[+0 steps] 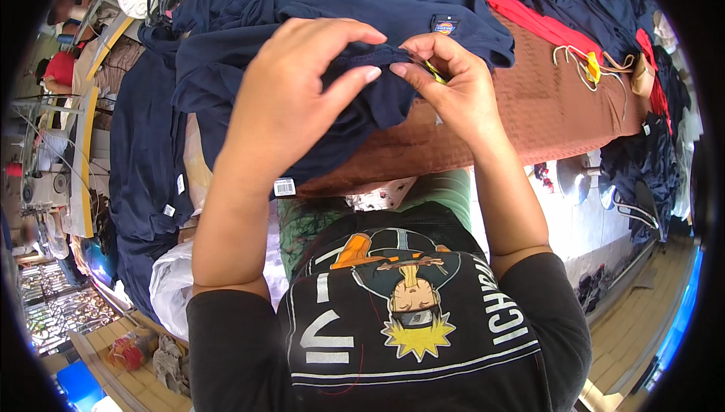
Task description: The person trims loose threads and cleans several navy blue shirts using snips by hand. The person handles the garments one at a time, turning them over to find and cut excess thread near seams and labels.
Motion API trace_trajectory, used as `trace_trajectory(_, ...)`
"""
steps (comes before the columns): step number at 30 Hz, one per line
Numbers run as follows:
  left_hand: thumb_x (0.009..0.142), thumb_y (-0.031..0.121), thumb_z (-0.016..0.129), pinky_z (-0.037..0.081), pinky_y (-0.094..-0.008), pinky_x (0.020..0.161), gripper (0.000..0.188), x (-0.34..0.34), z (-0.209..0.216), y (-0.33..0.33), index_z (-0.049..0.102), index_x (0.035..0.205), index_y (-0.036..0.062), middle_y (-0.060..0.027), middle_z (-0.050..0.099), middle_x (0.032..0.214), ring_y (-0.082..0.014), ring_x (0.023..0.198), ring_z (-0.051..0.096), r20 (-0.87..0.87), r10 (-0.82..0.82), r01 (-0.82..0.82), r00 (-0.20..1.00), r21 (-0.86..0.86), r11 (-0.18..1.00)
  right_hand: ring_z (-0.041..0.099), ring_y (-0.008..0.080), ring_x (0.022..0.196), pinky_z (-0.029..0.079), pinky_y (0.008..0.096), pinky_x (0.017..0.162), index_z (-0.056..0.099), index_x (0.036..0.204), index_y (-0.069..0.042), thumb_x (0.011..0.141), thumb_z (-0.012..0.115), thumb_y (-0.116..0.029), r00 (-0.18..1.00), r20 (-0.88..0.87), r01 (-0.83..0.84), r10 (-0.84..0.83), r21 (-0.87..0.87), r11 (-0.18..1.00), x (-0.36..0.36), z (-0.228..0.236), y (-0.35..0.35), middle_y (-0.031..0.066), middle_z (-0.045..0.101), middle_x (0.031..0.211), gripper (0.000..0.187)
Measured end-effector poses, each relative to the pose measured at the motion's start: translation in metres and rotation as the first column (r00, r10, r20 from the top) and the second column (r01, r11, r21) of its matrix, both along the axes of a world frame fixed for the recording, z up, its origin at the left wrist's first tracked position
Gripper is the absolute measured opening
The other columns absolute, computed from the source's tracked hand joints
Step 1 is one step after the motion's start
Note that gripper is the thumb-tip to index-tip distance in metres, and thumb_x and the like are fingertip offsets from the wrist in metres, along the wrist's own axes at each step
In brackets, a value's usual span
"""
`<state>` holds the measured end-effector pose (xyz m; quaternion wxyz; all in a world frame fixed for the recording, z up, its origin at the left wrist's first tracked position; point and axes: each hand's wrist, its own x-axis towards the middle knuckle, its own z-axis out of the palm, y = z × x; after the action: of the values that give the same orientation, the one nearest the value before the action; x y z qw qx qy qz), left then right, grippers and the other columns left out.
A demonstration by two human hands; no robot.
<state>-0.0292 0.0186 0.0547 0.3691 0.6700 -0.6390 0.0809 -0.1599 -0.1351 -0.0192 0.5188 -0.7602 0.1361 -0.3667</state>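
Left hand (294, 87), thumb and fingers parted, beside navy-blue cloth garment (362, 104); right hand (459, 86) pinches its edge, holding small yellow-and-black tool (436, 72)

Navy garment (370, 106) is matt cloth, softly creased, its white tag (284, 187) smooth and paper-like. Brown table cover (438, 136) looks like cloth, finely textured, dull; red strip (525, 13) also cloth. White bag (170, 283): thin plastic, crinkled, faintly glossy.
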Motion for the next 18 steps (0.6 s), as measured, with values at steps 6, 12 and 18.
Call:
trace_trajectory(6, 0.081, 0.003, 0.072, 0.05, -0.0255, 0.081, 0.028, -0.012, -0.024, -0.021, 0.067, 0.108, 0.0054, -0.0055, 0.071, 0.1, -0.0125, 0.089, 0.066, -0.343, 0.025, -0.045, 0.939, -0.05, 0.998, 0.057, 0.0061, 0.073, 0.048, 0.0223, 0.067, 0.066, 0.098, -0.003, 0.078, 0.079, -0.013, 0.999, 0.027, -0.03, 0.029, 0.055, 0.998, -0.003, 0.002, 0.001, 0.0014, 0.067, 0.082, 0.025)
trace_trajectory(12, 0.079, 0.005, 0.074, 0.052, -0.027, 0.083, 0.032, -0.013, -0.036, -0.023, 0.066, 0.109, 0.0061, -0.0087, 0.071, 0.095, -0.0151, 0.089, 0.068, -0.521, 0.035, -0.116, 0.853, -0.123, 0.986, 0.064, 0.0205, 0.08, 0.052, 0.0295, 0.069, 0.064, 0.104, -0.005, 0.08, 0.075, -0.012, 0.983, 0.066, 0.183, -0.172, -0.219, 0.958, -0.015, 0.02, 0.014, 0.0089, 0.063, 0.092, 0.028)
trace_trajectory(18, 0.078, 0.003, 0.074, 0.052, -0.0268, 0.082, 0.036, -0.012, -0.038, -0.022, 0.064, 0.112, 0.0066, -0.0075, 0.071, 0.093, -0.0141, 0.088, 0.068, -0.506, 0.01, -0.105, 0.863, -0.158, 0.982, 0.065, 0.0264, 0.08, 0.052, 0.0322, 0.065, 0.065, 0.101, -0.006, 0.078, 0.074, -0.009, 0.977, 0.142, 0.209, -0.159, -0.481, 0.852, -0.015, 0.024, 0.018, 0.0085, 0.063, 0.093, 0.025)
